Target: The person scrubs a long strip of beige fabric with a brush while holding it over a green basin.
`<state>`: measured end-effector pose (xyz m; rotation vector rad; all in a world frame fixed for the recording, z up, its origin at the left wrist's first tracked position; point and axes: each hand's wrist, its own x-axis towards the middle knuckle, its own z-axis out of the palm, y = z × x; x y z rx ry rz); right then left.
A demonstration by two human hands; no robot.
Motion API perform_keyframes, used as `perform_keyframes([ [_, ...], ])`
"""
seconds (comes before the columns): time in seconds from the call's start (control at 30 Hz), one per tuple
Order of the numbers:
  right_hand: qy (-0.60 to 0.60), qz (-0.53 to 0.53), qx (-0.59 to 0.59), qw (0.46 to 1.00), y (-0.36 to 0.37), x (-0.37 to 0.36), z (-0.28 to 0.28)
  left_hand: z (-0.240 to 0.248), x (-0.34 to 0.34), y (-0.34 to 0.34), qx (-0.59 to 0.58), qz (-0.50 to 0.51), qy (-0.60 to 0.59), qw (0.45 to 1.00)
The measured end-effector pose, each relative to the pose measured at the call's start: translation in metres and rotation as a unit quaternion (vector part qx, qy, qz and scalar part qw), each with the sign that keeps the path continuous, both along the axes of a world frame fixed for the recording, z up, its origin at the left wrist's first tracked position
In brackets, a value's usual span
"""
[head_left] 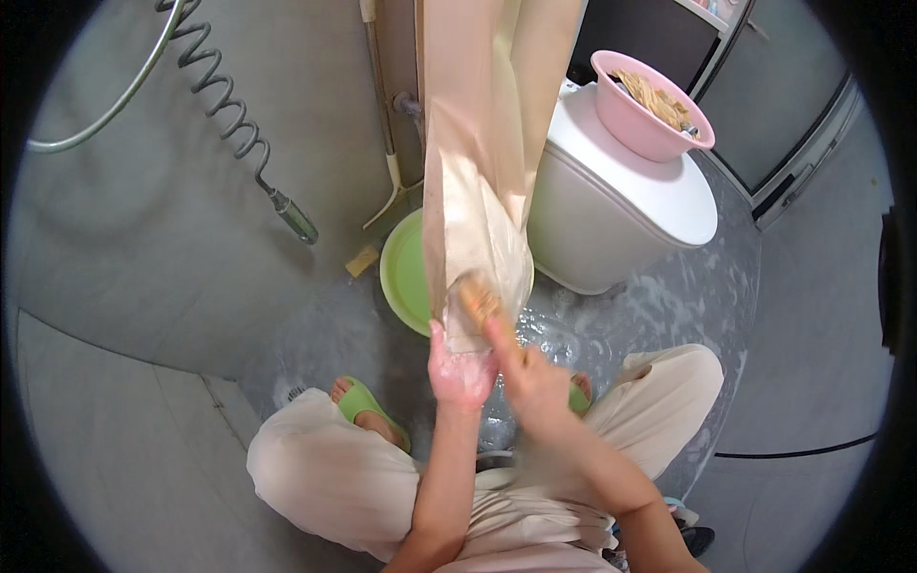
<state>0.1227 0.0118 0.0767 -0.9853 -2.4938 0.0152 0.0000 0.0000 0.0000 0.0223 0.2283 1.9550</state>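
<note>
Two hands cooperate: your open left hand (462, 378) seemingly backs the beige cloth (470, 205) while your right hand (537, 390) clasps the scrubbing brush (480, 300).

The long beige cloth is smooth with a satiny sheen, glossiest where it looks wet near the brush, whose handle has the tan look of wood, slightly blurred (480, 299). Smooth plastic shows in the green basin (405, 277) and the pink basin (642, 122), the toilet (597, 224) has a hard, glossy white finish like ceramic, and the sprayer nozzle (296, 220) shines like metal below its coiled grey hose (225, 98). The grey floor (611, 334) is wet and shiny in patches, the wall (315, 86) is smooth and mostly matt, and the seated person's pale trousers (664, 396) are soft, matt, creased cloth.
</note>
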Motion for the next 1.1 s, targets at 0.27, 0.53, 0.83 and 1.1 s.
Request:
perform_keyframes([
  [0.27, 0.025, -0.032, -0.033, 0.999, 0.019, -0.008, 0.003, 0.059, 0.017, -0.002, -0.023, 0.0, -0.088, 0.996],
  [0.53, -0.029, 0.032, -0.023, 0.999, -0.02, -0.013, -0.01, 0.019, -0.005, -0.014, -0.023, 0.019, -0.04, 0.999],
  [0.83, -0.041, 0.073, -0.058, 0.995, -0.052, -0.005, -0.01, 0.044, -0.006, -0.016, 0.007, 0.02, -0.076, 0.997],
  [1.1, -0.008, -0.018, -0.083, 0.996, -0.021, -0.019, 0.003, 0.011, -0.011, -0.013, 0.139, -0.011, -0.04, 0.989],
])
